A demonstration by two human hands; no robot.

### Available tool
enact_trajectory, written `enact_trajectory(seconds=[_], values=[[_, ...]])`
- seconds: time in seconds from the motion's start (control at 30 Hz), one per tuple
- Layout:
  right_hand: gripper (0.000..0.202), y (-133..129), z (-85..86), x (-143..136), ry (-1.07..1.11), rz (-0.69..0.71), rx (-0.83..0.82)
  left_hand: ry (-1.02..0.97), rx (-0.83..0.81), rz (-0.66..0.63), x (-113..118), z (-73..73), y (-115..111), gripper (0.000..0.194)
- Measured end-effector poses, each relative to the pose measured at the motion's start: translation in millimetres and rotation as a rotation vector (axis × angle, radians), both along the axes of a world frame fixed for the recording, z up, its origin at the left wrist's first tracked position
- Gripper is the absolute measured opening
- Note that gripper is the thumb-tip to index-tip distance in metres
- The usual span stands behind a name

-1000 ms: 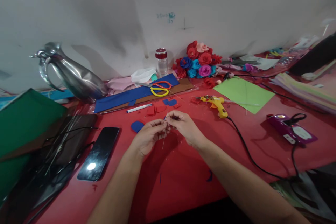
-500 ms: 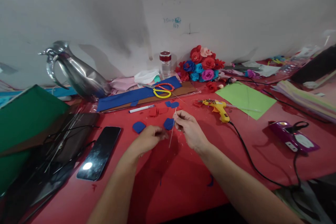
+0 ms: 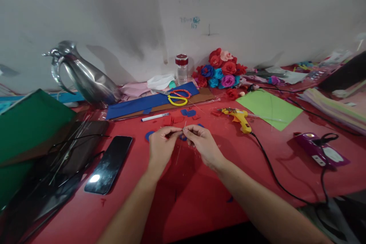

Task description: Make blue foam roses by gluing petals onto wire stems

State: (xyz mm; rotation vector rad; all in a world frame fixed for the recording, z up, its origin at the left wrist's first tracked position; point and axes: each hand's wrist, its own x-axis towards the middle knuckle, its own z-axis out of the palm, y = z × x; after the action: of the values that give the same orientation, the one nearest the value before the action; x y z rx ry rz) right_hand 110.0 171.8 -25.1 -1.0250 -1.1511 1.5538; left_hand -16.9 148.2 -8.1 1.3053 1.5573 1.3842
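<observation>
My left hand [image 3: 162,143] and my right hand [image 3: 203,144] meet over the middle of the red table. Both are closed, thumb and fingertips pinched together near the upper end of a thin pale wire [image 3: 178,153]. The wire slants down toward me below the fingers. Whether anything else small sits in the pinch is hidden. A blue cut piece [image 3: 148,135] lies beside my left hand, partly covered by it. More blue petal-shaped pieces [image 3: 191,113] lie just beyond my fingers, and another is mostly hidden under my hands. Red scraps [image 3: 168,121] are near them.
Scissors [image 3: 177,101] rest on a blue strip [image 3: 134,105] behind a pen [image 3: 155,117]. A yellow glue gun [image 3: 241,120] trails its cord to the right. A phone [image 3: 110,164], steel jug [image 3: 88,78], jar [image 3: 181,70], paper roses [image 3: 221,70] and purple power strip [image 3: 320,150] surround the hands.
My left hand has moved up and right to meet my right hand at the wire. The wire's upper end has shifted slightly left and down, and the hands now cover more blue pieces.
</observation>
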Motion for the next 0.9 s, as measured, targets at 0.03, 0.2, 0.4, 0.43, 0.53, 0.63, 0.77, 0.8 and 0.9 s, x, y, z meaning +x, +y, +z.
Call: enact_trajectory(seconds=[0.03,0.2,0.4,0.43,0.53,0.63,0.77,0.8,0.9], values=[[0.028,-0.2,-0.7,-0.6,-0.001,-0.005,0.007,0.063,0.043,0.021,0.1,-2.1,-0.1,0.015],[0.028,-2.5,-4.7,-5.5,0.056,-0.008,-0.009,0.421,0.177,0.043,0.1,-9.9,-3.3,0.018],[0.024,-4.5,-6.7,-9.3,0.051,-0.038,-0.014,0.523,0.184,-0.02,1.5,-11.6,-2.8,0.015],[0.023,-4.0,-6.2,-8.9,0.067,-0.047,-0.026,0.537,0.181,-0.046,2.4,-11.1,-2.5,0.016],[0.019,0.0,-3.2,-5.6,0.153,-0.122,-0.114,0.466,0.162,-0.094,4.5,-8.8,-1.3,0.014],[0.015,4.8,1.5,-1.1,0.264,-0.241,-0.228,0.274,0.125,-0.039,2.6,-6.5,0.9,0.012],[0.015,6.1,7.7,1.0,0.372,-0.317,-0.35,0.027,0.066,0.015,-5.1,-4.5,5.1,0.01],[0.014,5.9,8.9,1.3,0.384,-0.317,-0.363,-0.02,0.055,0.014,-6.9,-3.9,5.7,0.012],[0.015,7.4,12.2,5.7,0.412,-0.359,-0.317,-0.096,0.014,-0.026,-10.6,-0.4,5.7,0.021]])
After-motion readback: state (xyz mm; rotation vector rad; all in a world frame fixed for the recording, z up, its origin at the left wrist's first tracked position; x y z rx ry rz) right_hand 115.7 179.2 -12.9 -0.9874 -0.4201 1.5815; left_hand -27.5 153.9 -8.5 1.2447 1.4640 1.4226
